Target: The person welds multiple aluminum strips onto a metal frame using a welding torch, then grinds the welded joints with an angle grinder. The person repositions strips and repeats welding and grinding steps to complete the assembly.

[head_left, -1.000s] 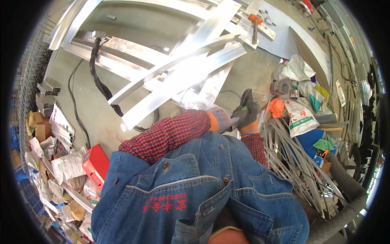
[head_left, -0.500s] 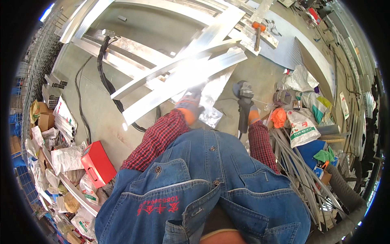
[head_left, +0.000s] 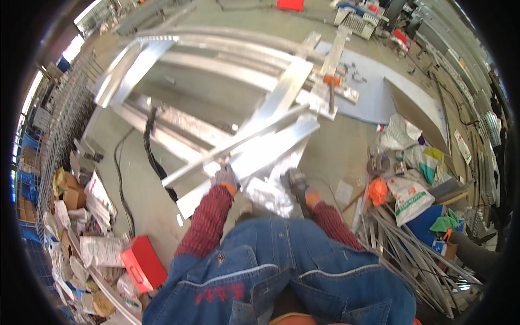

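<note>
My left hand (head_left: 223, 177), in a grey glove with an orange cuff, is closed on the near aluminium profile (head_left: 273, 148), a long, bright, flat-faced length. My right hand (head_left: 310, 197), gloved too, grips an angle grinder (head_left: 295, 180), its head turned toward the profiles. A narrower aluminium bar (head_left: 238, 142) runs beside the near profile, over other metal lengths. Between my hands lies a crumpled, shiny silvery sheet (head_left: 268, 196). Blur hides the grinder's disc and the exact finger positions.
A hammer with an orange head (head_left: 331, 81) lies on the metal frame ahead. Black cable (head_left: 150, 146) crosses the frame at left. A red metal box (head_left: 143, 264) stands at lower left among bags. At right are white sacks (head_left: 410, 197), an orange bag (head_left: 377, 192) and thin metal strips (head_left: 401, 254).
My view has tilted up, showing more of the far floor. My left hand has moved left along the profile. The grinder, still in my right hand, has come left toward the silvery sheet.
</note>
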`<state>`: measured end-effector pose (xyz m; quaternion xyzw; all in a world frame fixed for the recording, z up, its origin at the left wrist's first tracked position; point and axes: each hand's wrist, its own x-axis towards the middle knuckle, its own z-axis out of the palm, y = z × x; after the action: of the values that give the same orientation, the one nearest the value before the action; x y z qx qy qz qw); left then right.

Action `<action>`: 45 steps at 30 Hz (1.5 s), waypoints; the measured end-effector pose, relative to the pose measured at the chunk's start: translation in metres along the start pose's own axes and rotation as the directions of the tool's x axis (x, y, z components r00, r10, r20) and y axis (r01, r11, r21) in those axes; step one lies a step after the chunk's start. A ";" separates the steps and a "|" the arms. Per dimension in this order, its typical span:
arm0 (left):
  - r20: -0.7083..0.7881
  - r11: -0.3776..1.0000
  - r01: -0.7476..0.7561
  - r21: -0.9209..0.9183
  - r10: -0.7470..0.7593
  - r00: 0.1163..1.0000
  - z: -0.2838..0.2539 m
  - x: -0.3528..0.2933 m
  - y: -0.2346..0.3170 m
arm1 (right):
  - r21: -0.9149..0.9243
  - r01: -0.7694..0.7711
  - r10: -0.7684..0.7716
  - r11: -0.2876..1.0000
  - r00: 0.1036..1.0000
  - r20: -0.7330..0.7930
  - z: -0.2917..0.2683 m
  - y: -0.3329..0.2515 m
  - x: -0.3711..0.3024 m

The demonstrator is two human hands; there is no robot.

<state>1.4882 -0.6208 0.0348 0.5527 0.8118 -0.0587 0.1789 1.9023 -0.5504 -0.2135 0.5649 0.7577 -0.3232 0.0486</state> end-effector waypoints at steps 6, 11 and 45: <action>0.078 1.000 0.006 0.024 -0.007 0.997 -0.013 0.008 0.003 | 0.219 -0.016 0.002 0.976 0.998 0.064 0.008 -0.006 0.024; 0.117 0.999 0.018 0.028 -0.021 0.993 -0.018 0.005 0.007 | 0.228 0.028 -0.047 0.973 0.996 0.076 -0.001 -0.022 0.020; 0.097 1.000 -0.003 0.006 0.002 0.995 0.003 0.019 -0.004 | 0.885 0.463 0.085 0.044 0.881 -0.465 -0.020 0.101 -0.081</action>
<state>1.4791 -0.6066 0.0243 0.5507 0.8013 -0.0876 0.2167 2.0269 -0.5910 -0.2060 0.3868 0.3931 -0.6302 -0.5465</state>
